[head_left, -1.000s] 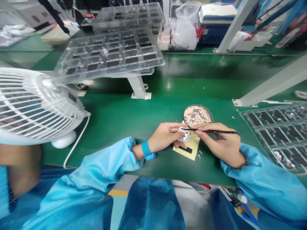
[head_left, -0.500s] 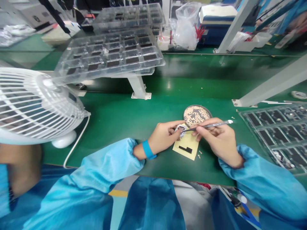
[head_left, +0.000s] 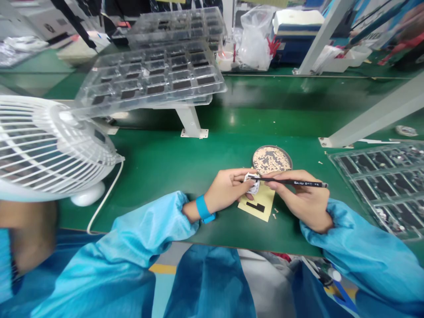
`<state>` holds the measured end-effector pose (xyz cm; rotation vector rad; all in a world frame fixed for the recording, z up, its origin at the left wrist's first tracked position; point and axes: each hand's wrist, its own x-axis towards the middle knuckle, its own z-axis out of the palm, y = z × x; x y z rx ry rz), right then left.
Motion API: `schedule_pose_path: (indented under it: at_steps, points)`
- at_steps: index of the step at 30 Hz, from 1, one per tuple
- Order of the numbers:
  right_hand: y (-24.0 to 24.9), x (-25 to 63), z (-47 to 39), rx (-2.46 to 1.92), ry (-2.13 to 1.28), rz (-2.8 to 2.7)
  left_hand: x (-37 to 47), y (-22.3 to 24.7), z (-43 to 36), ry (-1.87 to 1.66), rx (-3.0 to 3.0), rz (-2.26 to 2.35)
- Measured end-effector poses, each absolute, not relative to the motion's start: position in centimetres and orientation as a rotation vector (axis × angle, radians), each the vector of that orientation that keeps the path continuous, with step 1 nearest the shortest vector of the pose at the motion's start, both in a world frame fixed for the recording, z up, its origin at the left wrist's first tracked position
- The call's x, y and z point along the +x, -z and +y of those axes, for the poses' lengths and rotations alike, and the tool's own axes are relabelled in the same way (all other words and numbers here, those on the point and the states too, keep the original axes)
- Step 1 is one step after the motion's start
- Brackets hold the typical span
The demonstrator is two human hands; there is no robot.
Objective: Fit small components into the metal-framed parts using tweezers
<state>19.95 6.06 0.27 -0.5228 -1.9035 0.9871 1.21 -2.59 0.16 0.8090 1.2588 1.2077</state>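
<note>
Between the thumb and fingers of my left hand [head_left: 227, 189] is a small white plastic part [head_left: 253, 183] with a dark area on it. My right hand [head_left: 306, 196] grips black tweezers [head_left: 291, 181], lettered along the side, and their tips touch or lie just over the white part. Under the hands lies a yellow backing sheet [head_left: 265, 213] bearing a black, stepped sticker [head_left: 255, 206]. Just beyond the fingers, a round dish [head_left: 271, 160] holds many tiny beige and dark pieces.
A white fan [head_left: 49, 148] stands at left, its cord on the green bench [head_left: 159, 163]. Clear compartment trays [head_left: 152, 84] rest on a raised shelf, and another parts tray [head_left: 384, 185] lies at right. Metal posts [head_left: 191, 121] rise from the bench. Someone's arm [head_left: 31, 234] shows at far left.
My right hand has turned the tweezers, so their lettered black side now faces up and their rear end sits lower. The white part has tilted slightly in my left hand.
</note>
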Motion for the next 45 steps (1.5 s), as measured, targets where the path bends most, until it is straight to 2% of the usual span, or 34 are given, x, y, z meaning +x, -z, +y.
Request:
schedule_pose_path:
  at_steps: [8, 16, 19, 24, 27, 29, 31, 34, 35, 36, 37, 41, 45]
  points:
    - [-0.8, 19.5, 5.4, -0.747, -1.085, -1.805, 1.4, 0.7, -2.9, -1.213, 1.004, 1.394]
    - [-0.4, 18.9, 7.3, -0.913, -1.9, -1.344, 0.6, 0.7, -3.3, -1.189, 1.694, 1.72]
    - [-0.2, 18.7, 7.4, -0.962, -2.143, -1.181, 0.2, 0.5, -3.2, -1.177, 1.882, 1.715]
    - [-2.3, 19.2, 5.7, -0.857, -2.344, -1.197, 0.0, 0.7, -2.9, -1.118, 1.729, 1.744]
    - [-4.7, 21.0, 6.0, -0.882, -2.194, -1.245, 0.1, 0.5, -2.5, -1.168, 1.316, 1.645]
    - [-6.3, 23.9, 7.2, -1.015, -1.917, -1.361, 0.1, -0.1, -2.3, -1.183, 1.13, 1.534]
    - [-7.3, 28.4, 9.1, -1.248, -1.405, -1.552, 0.2, -0.7, -2.3, -1.159, 1.06, 1.482]
    - [-7.5, 36.4, 12.4, -1.673, -0.344, -1.833, 0.4, -1.3, -2.3, -1.127, 1.049, 1.473]
    - [-7.3, 38.9, 13.2, -1.804, -0.135, -1.917, 0.4, -1.4, -2.3, -1.126, 1.044, 1.467]
    - [-6.8, 41.1, 13.7, -1.928, -0.114, -2.036, 0.5, -1.4, -2.3, -1.126, 1.034, 1.455]
    - [-6.3, 42.9, 13.9, -1.988, -0.246, -2.177, 0.6, -1.4, -2.3, -1.123, 1.021, 1.44]
    - [-3.5, 46.4, 12.2, -1.848, -0.562, -2.308, 0.8, -1.4, -2.4, -1.087, 0.954, 1.367]
    - [-2.1, 46.7, 10.7, -1.783, -0.449, -2.301, 0.9, -1.4, -2.5, -1.082, 0.904, 1.317]
